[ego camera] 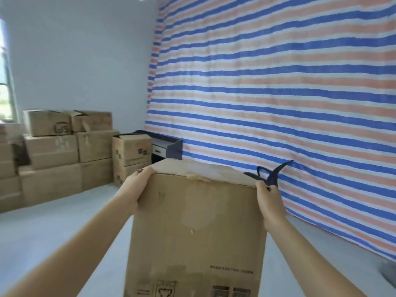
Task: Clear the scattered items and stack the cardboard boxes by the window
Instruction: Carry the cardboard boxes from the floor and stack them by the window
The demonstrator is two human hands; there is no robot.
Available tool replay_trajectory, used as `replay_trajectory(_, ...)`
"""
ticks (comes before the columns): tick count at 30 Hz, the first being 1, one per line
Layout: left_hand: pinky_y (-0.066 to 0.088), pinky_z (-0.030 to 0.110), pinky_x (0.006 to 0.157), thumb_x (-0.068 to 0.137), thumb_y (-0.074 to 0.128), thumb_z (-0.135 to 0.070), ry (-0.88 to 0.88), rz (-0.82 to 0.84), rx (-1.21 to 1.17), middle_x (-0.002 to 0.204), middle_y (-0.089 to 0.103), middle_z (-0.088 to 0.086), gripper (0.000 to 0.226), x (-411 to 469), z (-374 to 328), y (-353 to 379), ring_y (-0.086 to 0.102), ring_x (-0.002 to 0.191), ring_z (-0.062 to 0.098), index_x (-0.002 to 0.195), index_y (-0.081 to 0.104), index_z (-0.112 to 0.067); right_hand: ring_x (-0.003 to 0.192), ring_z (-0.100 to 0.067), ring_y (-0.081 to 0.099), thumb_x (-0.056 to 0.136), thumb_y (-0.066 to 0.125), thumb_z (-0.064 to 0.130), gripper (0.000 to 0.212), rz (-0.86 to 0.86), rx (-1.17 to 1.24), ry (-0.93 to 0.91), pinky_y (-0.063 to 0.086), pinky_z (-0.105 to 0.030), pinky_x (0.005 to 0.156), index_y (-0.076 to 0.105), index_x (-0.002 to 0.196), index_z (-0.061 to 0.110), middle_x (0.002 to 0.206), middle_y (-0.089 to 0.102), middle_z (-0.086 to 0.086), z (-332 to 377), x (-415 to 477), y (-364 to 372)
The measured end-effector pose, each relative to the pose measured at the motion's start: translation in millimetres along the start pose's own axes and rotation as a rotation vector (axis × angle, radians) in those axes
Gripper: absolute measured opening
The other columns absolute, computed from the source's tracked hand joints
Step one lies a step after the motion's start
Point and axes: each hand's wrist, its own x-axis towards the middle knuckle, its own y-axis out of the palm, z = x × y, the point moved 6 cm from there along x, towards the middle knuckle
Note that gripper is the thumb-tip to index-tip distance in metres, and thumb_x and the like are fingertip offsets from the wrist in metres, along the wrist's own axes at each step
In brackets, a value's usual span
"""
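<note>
Between my two arms, held out ahead and clear of the floor [64,221], is the cardboard box [197,221] I am carrying, its tall face toward me. My left hand [137,189] is curled over its upper left corner and my right hand [267,202] clasps the upper right edge. A dark strap [272,174] loops up by the right fingers; I cannot tell whether I am pinching it or it merely lies on the lid. The stack of boxes [64,151] by the window [5,82] stands well apart, off to my left, so I judge the carry is far from finished. My worry is the hold itself: both hands sit high on the box with nothing under its base, so the weight hangs on the top edges, and the lid looks scuffed and torn near the middle. If that board gives, or a palm slides, the box drops. The strap could snag or loosen my right-hand hold. The box also hides the floor just ahead, so I could trip on something unseen. At the stack, several top boxes have raised flaps, and a box set on those would likely sit crooked and tip.
</note>
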Motion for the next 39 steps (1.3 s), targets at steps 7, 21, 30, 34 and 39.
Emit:
replay_trajectory(7,0.042,0.021,0.048,0.087,0.057,-0.033,-0.034,-0.23,0.024,0.079,0.063,0.002,0.016,36,2,-116,0.058,0.067,0.016,0.088,0.06,-0.017,0.081,-0.017,0.045,0.098,0.035,0.038,0.042,0.268,0.024,-0.005,0.033,-0.033,0.077,0.04,0.126,0.008,0.093,0.048,-0.005,22,1,158)
replay_trajectory(21,0.043,0.03,0.073,0.082,0.061,-0.034,-0.207,-0.635,0.002,0.072,0.061,0.007,0.022,149,26,-199,0.056,0.068,0.024,0.078,0.06,-0.012,0.098,-0.023,0.042,0.094,0.035,0.045,0.055,0.776,-0.003,0.03,0.035,-0.035,0.082,0.034,0.138,0.012,0.103,0.045,-0.005,46,90,402)
replay_trajectory(30,0.042,0.028,0.06,0.089,0.055,-0.032,-0.082,-0.836,-0.005,0.081,0.064,0.007,0.017,219,9,-229,0.057,0.071,0.02,0.09,0.059,-0.016,0.097,-0.024,0.04,0.095,0.035,0.04,0.053,0.925,0.071,-0.051,0.036,-0.036,0.085,0.034,0.139,0.01,0.1,0.047,-0.005,90,133,520)
replay_trajectory(34,0.038,0.028,0.056,0.09,0.054,-0.03,-0.049,-0.882,-0.018,0.075,0.061,0.005,0.015,254,5,-264,0.054,0.067,0.018,0.087,0.057,-0.016,0.095,-0.023,0.042,0.094,0.036,0.042,0.052,0.981,0.081,-0.065,0.038,-0.036,0.083,0.036,0.136,0.01,0.089,0.047,-0.001,109,139,593)
replay_trajectory(39,0.042,0.03,0.064,0.087,0.058,-0.03,-0.084,-0.895,-0.097,0.073,0.06,0.006,0.019,318,14,-342,0.055,0.067,0.02,0.081,0.057,-0.013,0.104,-0.03,0.051,0.089,0.038,0.048,0.057,1.021,0.052,-0.077,0.046,-0.044,0.092,0.04,0.131,0.01,0.105,0.055,-0.009,129,130,702)
